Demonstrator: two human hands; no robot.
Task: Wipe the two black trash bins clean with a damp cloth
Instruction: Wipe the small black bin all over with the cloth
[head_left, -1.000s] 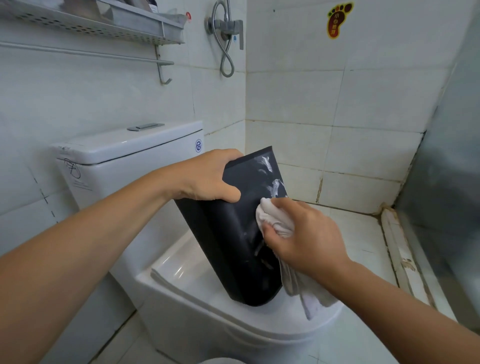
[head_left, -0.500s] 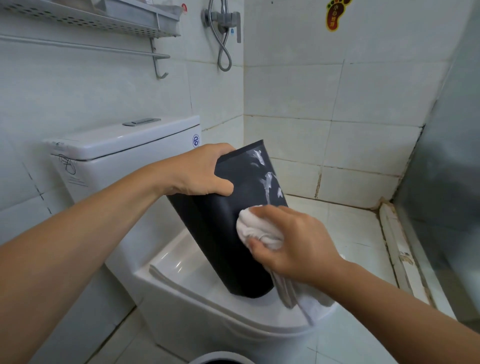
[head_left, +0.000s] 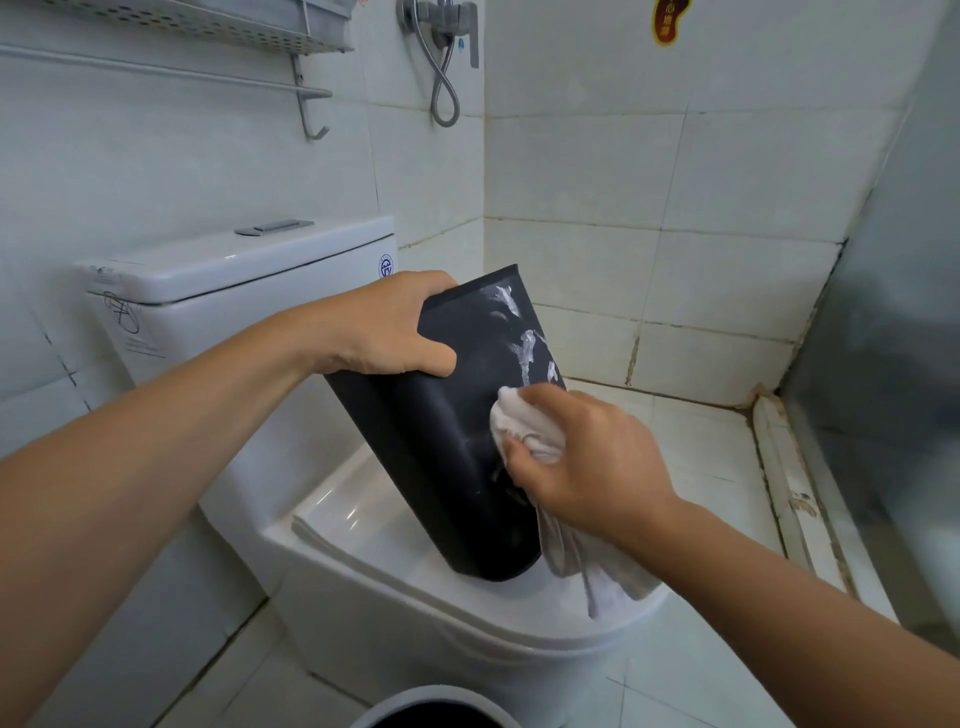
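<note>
Toilet cistern (head_left: 244, 270), white, far left against tiled wall; flush button on top; not part of the job.

Left hand (head_left: 387, 325): curled over upper rim of black trash bin (head_left: 441, 467), thumb across the near face, remaining fingers hidden behind the rim. Firm bracing hold. Best kept so, to resist the push of the cloth and stop the bin skating.

Black trash bin: tilted, top leaning away toward the back wall, base resting on closed toilet lid (head_left: 395, 525). White smears (head_left: 524, 343) on upper right of the near face, above the cloth, not yet cleared.

Right hand (head_left: 582, 462): closed round bunched white cloth (head_left: 524, 431), wad pressed to mid-right of the near face, loose tail hanging down past the base toward the lid.

Advice, as judgement only: short overlapping strokes upward into the smears; pressure through the pad of the cloth, not the knuckles; wad refolded to a clean face once soiled; hanging tail gathered in to avoid dragging; base held hard to the glossy, likely slippery lid.

Second bin (head_left: 436, 709): dark interior, pale rim, bottom edge of view on floor; apparently awaiting its turn.
</note>
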